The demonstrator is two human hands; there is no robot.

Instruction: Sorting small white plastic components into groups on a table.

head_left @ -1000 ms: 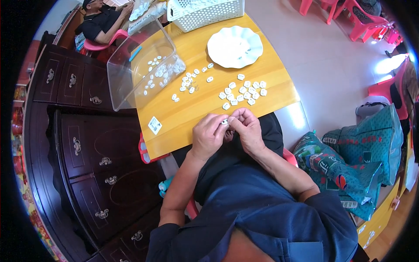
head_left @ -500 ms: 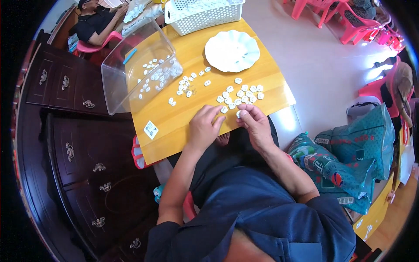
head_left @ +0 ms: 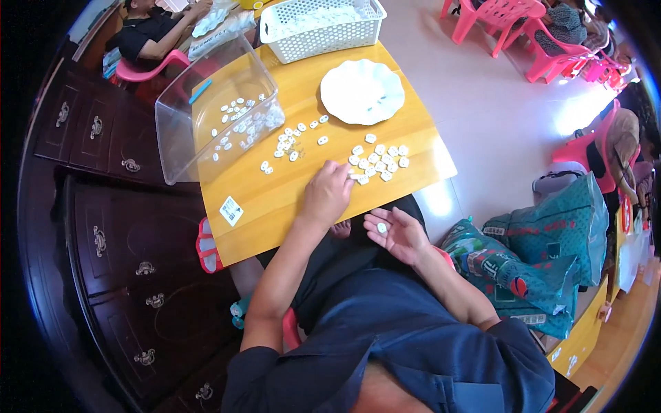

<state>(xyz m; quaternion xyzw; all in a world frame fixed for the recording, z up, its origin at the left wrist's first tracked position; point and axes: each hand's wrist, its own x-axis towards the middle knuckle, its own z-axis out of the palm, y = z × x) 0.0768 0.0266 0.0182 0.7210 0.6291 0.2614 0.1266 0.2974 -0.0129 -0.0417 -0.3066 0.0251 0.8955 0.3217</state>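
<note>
White pieces (head_left: pixel 377 162), small and flat, lay in a loose cluster near the right edge of the yellow table (head_left: pixel 275 199). The left hand (head_left: pixel 328 194) rested palm down on the tabletop, its fingertips touching the near side of that cluster; the fingers were bent over the pieces, but I could not tell whether they pinched one. The right hand (head_left: pixel 399 234) was off the table, just past its near edge and above the lap, palm up with the fingers loosely spread. One piece (head_left: pixel 381 227) sat in that open palm, not clenched.

A second scatter of pieces (head_left: pixel 292 141) lay further left on the table, apart from the first cluster. Beside it stood a clear plastic bin (head_left: pixel 180 134), tilted, with more pieces inside on its bottom. Behind the cluster was a white scalloped plate (head_left: pixel 363 91), and past that, at the far end of the table, a white basket (head_left: pixel 321 31). A small square sticker (head_left: pixel 231 210) was on the table's near left part.

A dark wooden cabinet (head_left: pixel 103 227) stood along the left of the table. On the floor to the right sat a green printed bag (head_left: pixel 544 241). Pink chairs (head_left: pixel 509 20) stood across the room. Another person (head_left: pixel 148 34) sat at the far left corner, arms on a surface.
</note>
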